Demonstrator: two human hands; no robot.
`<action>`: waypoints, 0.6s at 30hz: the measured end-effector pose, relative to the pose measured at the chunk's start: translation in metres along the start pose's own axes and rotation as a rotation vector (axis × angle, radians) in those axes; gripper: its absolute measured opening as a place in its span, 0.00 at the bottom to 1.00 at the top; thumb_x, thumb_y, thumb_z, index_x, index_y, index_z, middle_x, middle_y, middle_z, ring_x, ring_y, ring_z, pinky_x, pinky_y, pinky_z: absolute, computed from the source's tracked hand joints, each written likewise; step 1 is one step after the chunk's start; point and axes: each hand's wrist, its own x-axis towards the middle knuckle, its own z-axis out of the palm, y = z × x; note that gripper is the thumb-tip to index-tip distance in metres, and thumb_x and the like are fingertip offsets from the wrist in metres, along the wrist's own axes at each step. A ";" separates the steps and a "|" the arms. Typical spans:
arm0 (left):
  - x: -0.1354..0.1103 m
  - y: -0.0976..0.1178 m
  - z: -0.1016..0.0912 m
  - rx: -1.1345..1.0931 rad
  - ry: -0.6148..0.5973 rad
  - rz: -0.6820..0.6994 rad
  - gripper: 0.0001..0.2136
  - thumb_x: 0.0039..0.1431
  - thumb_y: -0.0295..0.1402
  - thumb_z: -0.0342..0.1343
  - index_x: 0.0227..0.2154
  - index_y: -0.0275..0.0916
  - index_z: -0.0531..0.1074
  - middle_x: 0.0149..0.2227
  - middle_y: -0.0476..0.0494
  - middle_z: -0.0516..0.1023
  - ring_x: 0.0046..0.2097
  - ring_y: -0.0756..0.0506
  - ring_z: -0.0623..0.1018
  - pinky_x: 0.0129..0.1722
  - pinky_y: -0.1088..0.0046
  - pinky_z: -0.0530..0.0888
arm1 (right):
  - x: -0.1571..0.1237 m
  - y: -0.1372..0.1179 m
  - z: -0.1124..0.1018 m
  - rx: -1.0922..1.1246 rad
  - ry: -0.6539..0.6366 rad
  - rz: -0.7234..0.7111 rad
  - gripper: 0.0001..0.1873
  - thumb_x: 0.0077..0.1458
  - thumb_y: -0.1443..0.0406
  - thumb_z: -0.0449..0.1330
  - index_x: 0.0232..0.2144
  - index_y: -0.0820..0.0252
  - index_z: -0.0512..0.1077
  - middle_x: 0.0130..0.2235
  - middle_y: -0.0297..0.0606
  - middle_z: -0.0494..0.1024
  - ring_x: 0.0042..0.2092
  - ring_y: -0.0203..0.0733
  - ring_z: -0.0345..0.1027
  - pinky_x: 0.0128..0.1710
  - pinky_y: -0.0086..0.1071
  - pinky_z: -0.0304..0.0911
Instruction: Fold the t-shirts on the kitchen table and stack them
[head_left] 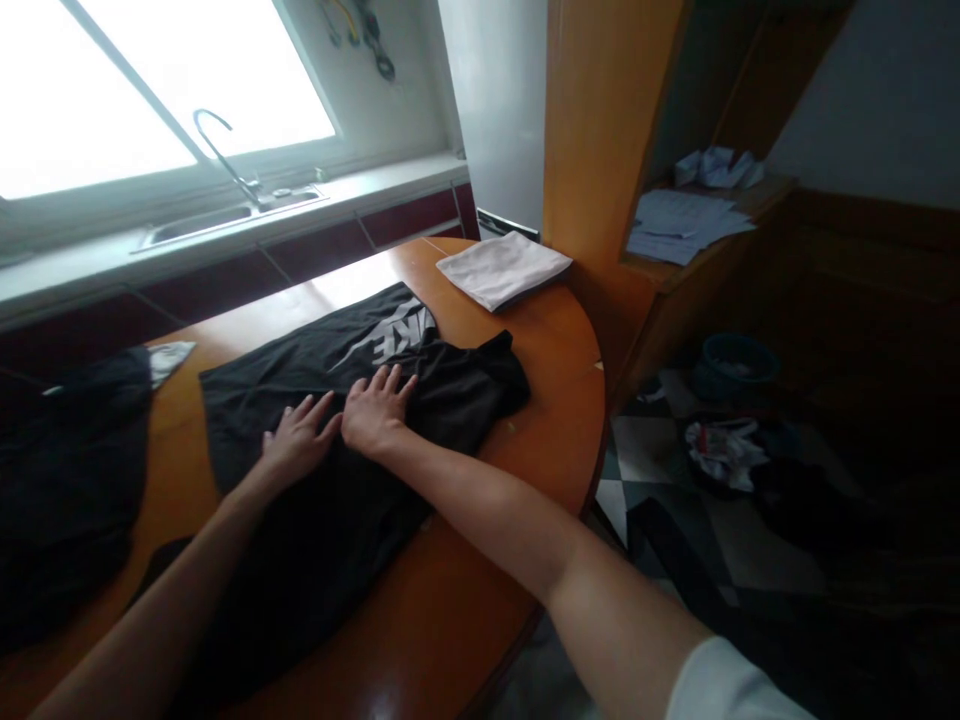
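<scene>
A black T-shirt (352, 520) with a pale printed logo lies spread on the round wooden table (555, 400). One sleeve reaches toward the table's right edge. Both of my hands rest on the shirt's middle, side by side. My left hand (296, 440) lies with its fingers stretched out over the cloth. Just to its right, my right hand (377, 408) presses on the fabric below the logo, fingers spread. Neither hand grips anything.
At the table's far side lies a folded white cloth (506, 268). Another dark garment (75, 480) is at the left. Behind stands a counter with a sink (199, 228). On the right are a shelf with papers (686, 225), and a basin (735, 365) and clothes (726, 452) on the floor.
</scene>
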 end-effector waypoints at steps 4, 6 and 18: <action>0.012 0.004 0.008 -0.090 -0.050 0.001 0.29 0.72 0.49 0.34 0.71 0.44 0.51 0.74 0.34 0.45 0.72 0.26 0.47 0.63 0.33 0.50 | -0.028 -0.003 0.012 -0.007 0.025 0.017 0.30 0.69 0.61 0.43 0.68 0.67 0.55 0.72 0.58 0.46 0.73 0.64 0.33 0.63 0.75 0.24; 0.019 0.005 0.009 -0.106 -0.053 0.005 0.29 0.72 0.49 0.34 0.71 0.44 0.50 0.74 0.35 0.44 0.72 0.27 0.45 0.63 0.33 0.48 | -0.033 0.000 0.014 -0.020 0.046 0.000 0.30 0.69 0.60 0.43 0.69 0.67 0.54 0.72 0.58 0.45 0.73 0.62 0.32 0.64 0.72 0.24; -0.046 0.007 -0.004 -0.111 0.052 0.066 0.30 0.69 0.49 0.42 0.70 0.47 0.54 0.73 0.40 0.50 0.72 0.28 0.49 0.64 0.35 0.53 | -0.007 0.046 -0.024 0.053 0.007 -0.192 0.31 0.68 0.54 0.47 0.67 0.63 0.58 0.73 0.55 0.46 0.73 0.56 0.35 0.68 0.58 0.36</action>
